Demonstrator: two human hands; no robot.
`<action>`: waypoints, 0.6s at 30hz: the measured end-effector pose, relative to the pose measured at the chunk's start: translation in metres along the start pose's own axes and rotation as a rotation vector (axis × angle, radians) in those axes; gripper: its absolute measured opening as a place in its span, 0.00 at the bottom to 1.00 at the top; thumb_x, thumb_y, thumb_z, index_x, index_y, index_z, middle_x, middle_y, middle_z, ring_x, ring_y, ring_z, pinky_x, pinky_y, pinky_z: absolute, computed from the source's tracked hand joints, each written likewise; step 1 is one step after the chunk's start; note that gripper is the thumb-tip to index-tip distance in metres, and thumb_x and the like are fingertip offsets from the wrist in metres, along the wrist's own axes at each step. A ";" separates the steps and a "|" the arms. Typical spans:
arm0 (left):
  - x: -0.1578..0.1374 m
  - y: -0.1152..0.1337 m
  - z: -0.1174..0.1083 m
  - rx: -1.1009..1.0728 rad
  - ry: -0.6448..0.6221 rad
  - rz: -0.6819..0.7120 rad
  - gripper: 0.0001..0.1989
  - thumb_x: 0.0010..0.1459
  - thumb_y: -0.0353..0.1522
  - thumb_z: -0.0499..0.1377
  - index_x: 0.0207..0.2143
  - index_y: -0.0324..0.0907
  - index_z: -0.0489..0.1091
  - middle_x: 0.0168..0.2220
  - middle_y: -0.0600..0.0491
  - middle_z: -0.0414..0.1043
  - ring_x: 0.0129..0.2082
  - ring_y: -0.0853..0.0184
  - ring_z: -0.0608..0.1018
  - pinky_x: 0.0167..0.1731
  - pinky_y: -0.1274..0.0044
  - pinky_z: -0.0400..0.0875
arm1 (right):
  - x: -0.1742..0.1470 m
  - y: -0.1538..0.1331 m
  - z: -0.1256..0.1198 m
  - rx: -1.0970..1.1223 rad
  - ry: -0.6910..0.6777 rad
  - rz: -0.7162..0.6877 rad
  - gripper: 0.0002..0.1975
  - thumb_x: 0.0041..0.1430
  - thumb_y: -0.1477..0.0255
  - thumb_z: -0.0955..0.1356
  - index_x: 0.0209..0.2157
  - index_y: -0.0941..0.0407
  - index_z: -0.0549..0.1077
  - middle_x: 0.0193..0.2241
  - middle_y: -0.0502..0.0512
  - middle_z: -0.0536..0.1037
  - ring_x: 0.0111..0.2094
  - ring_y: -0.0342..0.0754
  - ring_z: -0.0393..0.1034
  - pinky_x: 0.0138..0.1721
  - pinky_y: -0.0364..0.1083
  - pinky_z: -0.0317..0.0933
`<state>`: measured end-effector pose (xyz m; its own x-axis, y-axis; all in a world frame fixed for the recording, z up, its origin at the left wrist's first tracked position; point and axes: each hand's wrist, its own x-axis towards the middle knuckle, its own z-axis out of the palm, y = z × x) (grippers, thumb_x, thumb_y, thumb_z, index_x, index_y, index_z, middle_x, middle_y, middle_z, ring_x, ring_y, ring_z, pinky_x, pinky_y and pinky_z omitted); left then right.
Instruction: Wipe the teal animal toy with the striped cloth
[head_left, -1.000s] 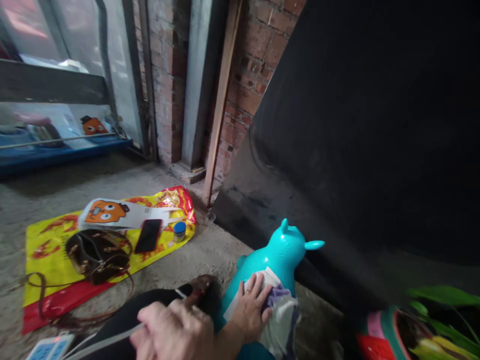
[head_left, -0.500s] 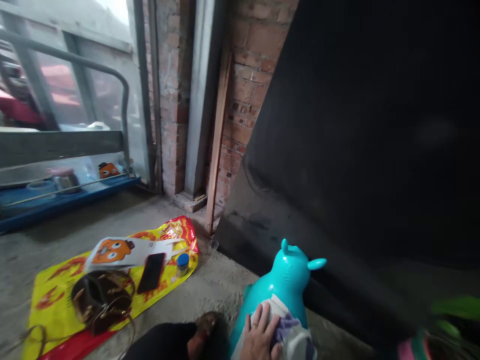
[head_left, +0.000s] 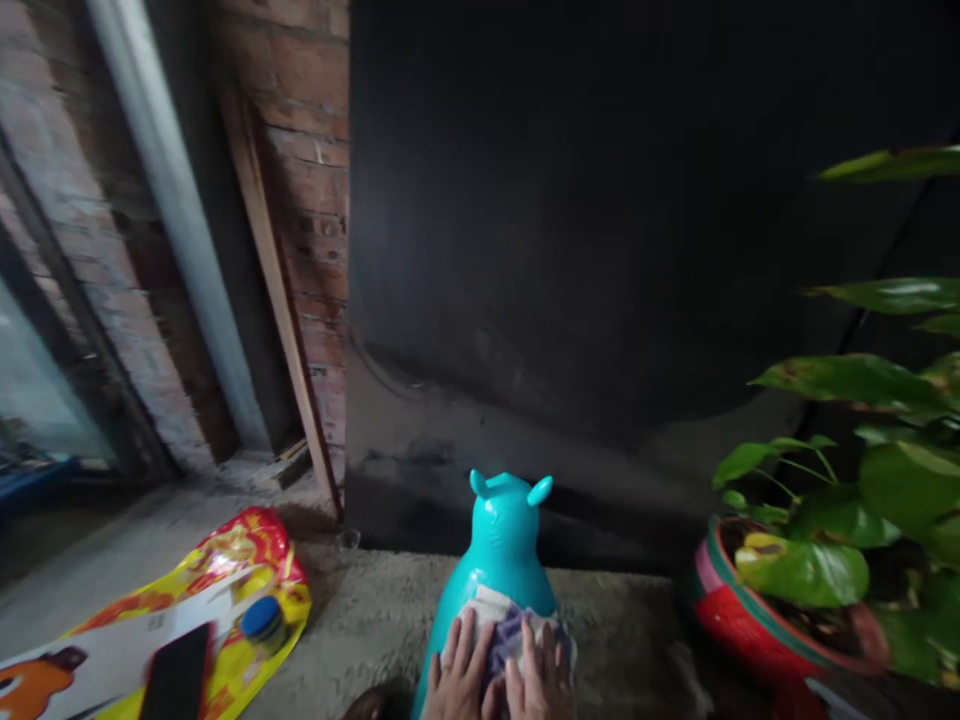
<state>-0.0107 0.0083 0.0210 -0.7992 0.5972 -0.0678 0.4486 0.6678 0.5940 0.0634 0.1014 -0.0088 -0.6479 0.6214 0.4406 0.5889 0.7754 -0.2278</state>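
A turquoise inflatable animal toy (head_left: pixel 500 535) with two small ears stands on the concrete floor in front of me, facing away toward a dark wall. A white and purple cloth (head_left: pixel 504 625) lies over its back. My left hand (head_left: pixel 461 674) presses flat on the cloth's left side, and my right hand (head_left: pixel 538 680) presses on its right side, fingers spread. Both hands sit at the bottom edge of the view, partly cut off.
A yellow and red plastic mat (head_left: pixel 225 580) at lower left carries a black phone (head_left: pixel 178 682), a small blue-lidded jar (head_left: pixel 263 620) and a printed card. A red pot (head_left: pixel 739 625) with a leafy plant stands at right. A wooden plank (head_left: pixel 279 300) leans against the brick wall.
The view has swung right and up: the handbag is out of frame and the plant is in view. My right hand has come onto the cloth beside my left.
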 end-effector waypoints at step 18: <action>0.040 -0.015 -0.003 0.160 -0.109 -0.055 0.31 0.64 0.38 0.46 0.68 0.50 0.41 0.71 0.51 0.28 0.71 0.58 0.40 0.67 0.56 0.50 | 0.023 -0.010 0.032 -0.085 -0.164 0.146 0.25 0.67 0.53 0.60 0.62 0.43 0.63 0.65 0.58 0.59 0.61 0.75 0.57 0.45 0.76 0.62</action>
<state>-0.0506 0.0212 0.0119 -0.7802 0.5965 -0.1881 0.4700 0.7576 0.4529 0.0273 0.1121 -0.0238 -0.6184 0.7416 0.2600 0.7164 0.6680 -0.2016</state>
